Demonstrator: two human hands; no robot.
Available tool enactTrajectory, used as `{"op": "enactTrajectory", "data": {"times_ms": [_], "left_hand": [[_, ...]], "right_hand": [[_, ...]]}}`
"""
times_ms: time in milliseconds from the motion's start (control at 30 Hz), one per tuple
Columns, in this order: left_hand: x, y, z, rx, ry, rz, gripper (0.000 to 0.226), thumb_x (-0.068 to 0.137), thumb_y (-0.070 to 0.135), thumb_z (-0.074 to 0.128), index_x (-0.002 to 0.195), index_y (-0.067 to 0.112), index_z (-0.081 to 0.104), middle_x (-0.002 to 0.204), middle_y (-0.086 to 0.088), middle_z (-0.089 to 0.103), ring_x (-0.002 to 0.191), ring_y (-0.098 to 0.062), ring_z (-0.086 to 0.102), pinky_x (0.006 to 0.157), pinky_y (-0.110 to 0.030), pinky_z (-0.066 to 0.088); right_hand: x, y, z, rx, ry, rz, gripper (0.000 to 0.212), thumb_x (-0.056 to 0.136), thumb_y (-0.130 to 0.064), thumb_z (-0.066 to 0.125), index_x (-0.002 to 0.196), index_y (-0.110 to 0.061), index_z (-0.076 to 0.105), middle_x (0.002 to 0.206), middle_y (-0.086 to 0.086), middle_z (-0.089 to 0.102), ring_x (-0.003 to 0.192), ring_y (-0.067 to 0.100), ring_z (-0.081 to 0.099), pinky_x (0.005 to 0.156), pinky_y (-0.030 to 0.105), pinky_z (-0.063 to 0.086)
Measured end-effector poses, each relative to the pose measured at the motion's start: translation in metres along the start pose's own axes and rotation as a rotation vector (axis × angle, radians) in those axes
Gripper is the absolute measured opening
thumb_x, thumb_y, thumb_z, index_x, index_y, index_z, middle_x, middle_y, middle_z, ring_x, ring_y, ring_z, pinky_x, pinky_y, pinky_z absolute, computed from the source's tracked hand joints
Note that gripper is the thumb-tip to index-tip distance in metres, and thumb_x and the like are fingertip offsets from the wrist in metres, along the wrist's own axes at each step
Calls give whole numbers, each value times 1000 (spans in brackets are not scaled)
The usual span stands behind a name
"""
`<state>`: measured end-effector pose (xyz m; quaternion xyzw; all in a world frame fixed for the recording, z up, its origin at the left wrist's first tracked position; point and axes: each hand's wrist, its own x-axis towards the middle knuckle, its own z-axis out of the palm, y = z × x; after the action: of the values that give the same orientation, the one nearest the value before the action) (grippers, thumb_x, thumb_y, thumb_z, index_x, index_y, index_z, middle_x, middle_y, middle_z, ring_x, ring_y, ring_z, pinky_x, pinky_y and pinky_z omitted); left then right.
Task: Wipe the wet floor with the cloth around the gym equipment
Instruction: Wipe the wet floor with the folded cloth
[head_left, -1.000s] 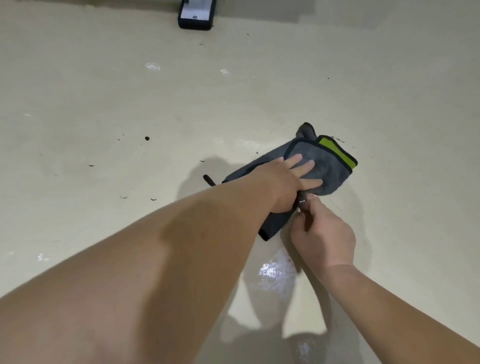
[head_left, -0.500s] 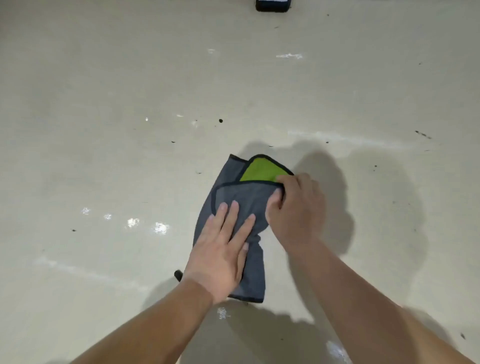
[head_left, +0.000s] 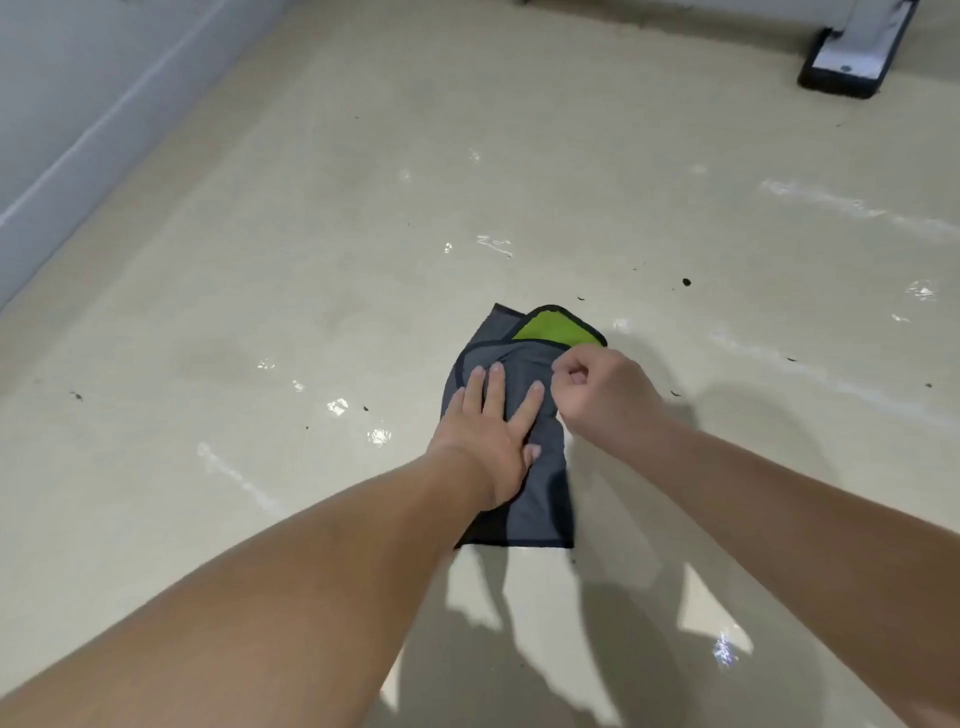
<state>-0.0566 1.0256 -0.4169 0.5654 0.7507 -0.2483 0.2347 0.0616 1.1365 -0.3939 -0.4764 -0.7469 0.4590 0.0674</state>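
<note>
A: Where does the cloth (head_left: 537, 467) lie?

B: Flat on the cream floor (head_left: 311, 260), roughly in the middle of the view, folded over itself. It is grey with a dark trim, and a lime-green face shows at its far corner.

A: And the left hand (head_left: 493, 431)?

B: Spread open, palm down on the grey part, fingers stretched toward the far end. It presses the cloth against the floor and closes on nothing.

A: The right hand (head_left: 602, 397)?

B: Curled into a loose fist just beside the left fingertips, at the cloth's right edge, below the green corner. The thumb and forefinger are drawn together, but I cannot tell whether any fabric is caught between them.

A: So the cloth sits under the left palm?

B: Yes, with its near end reaching back under the left wrist, and the right fist over its right margin.

A: What about the floor around it?

B: Shiny wet patches to the left and far right, small dark specks scattered about. A black-footed equipment base (head_left: 844, 78) stands well apart at the top right, and a pale wall (head_left: 78, 78) runs along the left
</note>
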Motion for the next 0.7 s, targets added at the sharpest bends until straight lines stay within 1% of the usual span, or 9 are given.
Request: {"op": "enactTrajectory", "data": {"times_ms": [67, 167, 267, 367, 467, 500, 567, 633, 700], "left_hand": [[11, -37, -8, 95, 27, 45, 70, 109, 53, 13, 161, 27, -25, 169, -24, -22, 158, -42, -15, 129, -51, 2], [22, -88, -19, 287, 49, 63, 70, 109, 54, 11, 160, 25, -27, 169, -28, -17, 158, -45, -8, 128, -55, 2], [24, -142, -12, 358, 65, 106, 69, 109, 51, 9, 159, 23, -30, 168, -30, -17, 158, -46, -8, 127, -55, 4], [4, -186, 15, 274, 69, 71, 69, 109, 47, 12, 160, 21, -27, 166, -34, -18, 157, -51, -9, 127, -58, 6], [-23, -207, 41, 140, 71, -12, 75, 107, 42, 27, 165, 15, -12, 164, -41, -15, 153, -58, -10, 123, -67, 0], [-28, -209, 45, 125, 69, -47, 78, 105, 43, 30, 165, 12, -9, 163, -42, -14, 152, -60, -13, 119, -72, -4], [-28, -204, 51, 79, 99, -74, 82, 103, 42, 34, 162, 2, -7, 160, -46, -18, 147, -64, -21, 115, -77, -8], [-19, -185, 58, -49, 172, -61, 82, 102, 33, 36, 160, -8, -5, 155, -48, -26, 146, -64, -24, 120, -73, -9], [-11, -185, 74, -181, 274, -51, 80, 101, 32, 35, 161, -7, -2, 157, -44, -28, 150, -57, -23, 123, -67, -10]], "right_hand": [[6, -21, 11, -17, -33, 12, 11, 93, -22, 55, 89, -21, 65, 83, -8, 62, 79, 19, 59, 75, 29, 49], [10, -50, 22, -148, -142, 12, 12, 93, -26, 53, 92, -25, 65, 96, -8, 64, 87, 17, 63, 73, 28, 49], [12, -77, 35, -148, -237, 63, 11, 93, -31, 55, 95, -26, 65, 96, -8, 64, 80, 14, 62, 67, 26, 48], [15, -103, 53, -210, -242, 85, 15, 96, -29, 55, 102, -20, 65, 87, -8, 62, 75, 13, 55, 65, 24, 45], [20, -130, 82, -334, -281, 117, 21, 98, -33, 52, 115, -22, 59, 85, -9, 66, 78, 12, 59, 66, 25, 44], [23, -139, 95, -379, -276, 118, 24, 98, -32, 52, 118, -22, 58, 88, -8, 68, 83, 13, 62, 69, 26, 45], [32, -151, 125, -476, -180, 66, 32, 97, -28, 51, 126, -18, 60, 102, -2, 70, 96, 21, 63, 80, 32, 48], [37, -158, 146, -510, -44, 14, 35, 97, -27, 49, 128, -18, 61, 117, 4, 65, 107, 27, 61, 89, 38, 50], [43, -166, 168, -511, -3, -14, 37, 95, -26, 50, 129, -20, 60, 126, 6, 59, 112, 28, 60, 94, 43, 51]]}}
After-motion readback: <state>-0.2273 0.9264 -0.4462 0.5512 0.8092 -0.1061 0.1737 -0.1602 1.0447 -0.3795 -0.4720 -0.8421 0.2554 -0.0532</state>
